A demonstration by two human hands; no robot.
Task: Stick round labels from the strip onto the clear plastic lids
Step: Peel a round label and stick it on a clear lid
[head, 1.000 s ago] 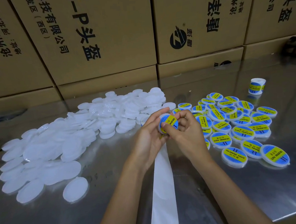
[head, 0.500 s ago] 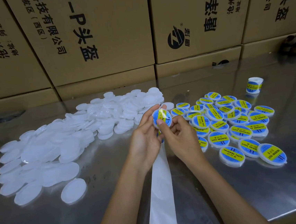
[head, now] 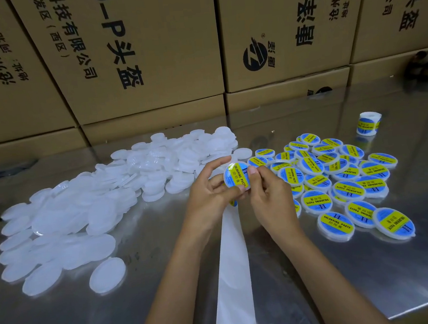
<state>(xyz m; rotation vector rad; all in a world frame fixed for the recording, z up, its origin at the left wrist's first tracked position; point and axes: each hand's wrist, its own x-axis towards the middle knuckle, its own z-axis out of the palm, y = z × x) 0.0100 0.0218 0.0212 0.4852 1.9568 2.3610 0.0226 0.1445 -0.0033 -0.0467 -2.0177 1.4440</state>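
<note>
Both hands hold one clear lid with a blue and yellow round label [head: 236,176] up above the table's middle. My left hand [head: 208,193] grips its left edge with curled fingers. My right hand [head: 268,190] pinches its right edge, thumb on the label. A white backing strip [head: 230,264] hangs from under my hands toward me. A big heap of unlabelled clear lids [head: 87,213] lies on the left. Several labelled lids [head: 340,181] lie on the right.
The steel table [head: 375,277] has its front edge at lower right. A small roll of labels [head: 368,123] stands at the far right. Stacked cardboard boxes [head: 133,65] wall off the back. Dark objects [head: 425,63] sit at the far right corner.
The lid in my hands has turned, so its label faces the camera more squarely. My hands stay together at about the same spot.
</note>
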